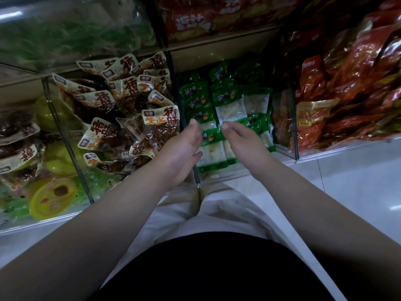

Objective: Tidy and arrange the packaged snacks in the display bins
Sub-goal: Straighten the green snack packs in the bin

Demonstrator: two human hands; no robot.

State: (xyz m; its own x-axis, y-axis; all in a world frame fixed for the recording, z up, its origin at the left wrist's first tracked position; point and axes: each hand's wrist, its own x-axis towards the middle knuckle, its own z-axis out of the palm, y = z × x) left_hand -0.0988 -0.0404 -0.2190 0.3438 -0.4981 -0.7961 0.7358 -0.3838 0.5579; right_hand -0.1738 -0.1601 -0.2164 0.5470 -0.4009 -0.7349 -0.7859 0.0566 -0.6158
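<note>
At the middle bin: green-and-clear plastic snack packets (230,105) with pale strips inside fill the clear-walled display bin (225,175). The back ones overlap in rows, labels up, and the front ones lie flat against the front wall.
Left hand: the left hand (184,148) hovers over the bin's left divider, thumb up and fingers loosely extended. It holds nothing, and its fingertips are just beside the front packets.
Right hand: the right hand (243,140) is over the middle packets with its thumb forward. Its other fingers are hidden under the hand, so I cannot tell whether they grip or touch a packet.
Done so far: judging by the lie of the packets, the green ones already look fairly orderly, mostly aligned the same way.
Left to do: a few at the right edge sit askew, and the neighbouring bin looks untouched, so most of the tidying seems still ahead.
Left neighbour: brown vacuum-sealed packets with cream labels (121,109) are heaped at all angles.
Right neighbour: glossy red foil bags (358,83) are piled loosely.
Far left: yellow-green round plastic tubs (52,196) lie under more brown packets.
Shelf above: blurred green packs (76,33) sit beside orange-red packs (206,18).
Below: white tiled floor (358,192).
</note>
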